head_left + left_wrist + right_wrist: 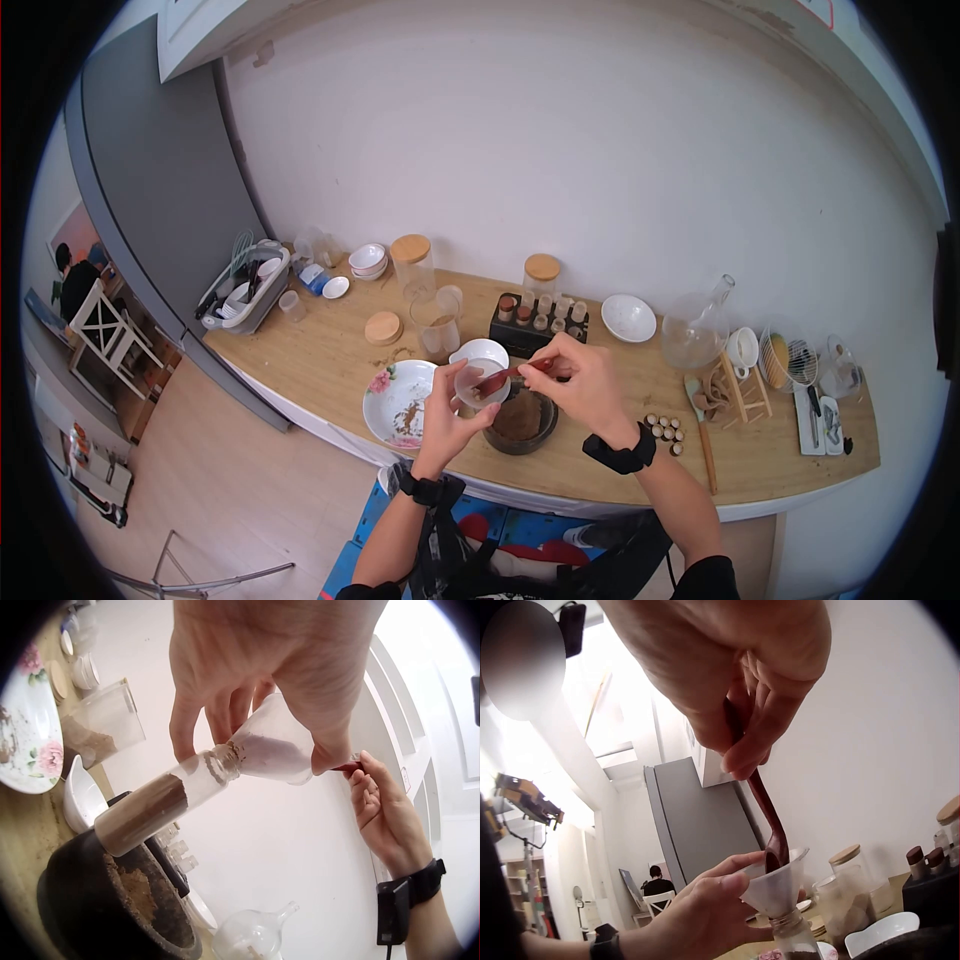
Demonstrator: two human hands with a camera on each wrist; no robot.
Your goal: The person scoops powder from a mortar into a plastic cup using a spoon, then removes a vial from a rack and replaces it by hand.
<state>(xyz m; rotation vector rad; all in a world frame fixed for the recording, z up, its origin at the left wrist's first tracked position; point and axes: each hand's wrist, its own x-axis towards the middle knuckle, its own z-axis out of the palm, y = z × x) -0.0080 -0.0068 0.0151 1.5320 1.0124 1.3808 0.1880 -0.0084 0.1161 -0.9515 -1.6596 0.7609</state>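
Wooden counter against a white wall, cluttered with jars and bowls.
Left hand (447, 412) grips a funnel (274, 746) seated in a small bottle (154, 808) over the dark bowl (520, 422); right hand (583, 385) pinches a red spoon (769, 817), its tip inside the funnel.

Two bare hands, bare forearms. Left hand (447, 412) wears a black wrist strap (420, 489) with a small dark block on it. Right hand (590, 385) wears a wider black band (622, 455), bulky, with a boxy black unit; the left wrist view shows the same band (405, 900) as a flat strap with a rectangular module. Dark sleeves sit at the upper arms, black at the right elbow. Dark clothing on the torso below.
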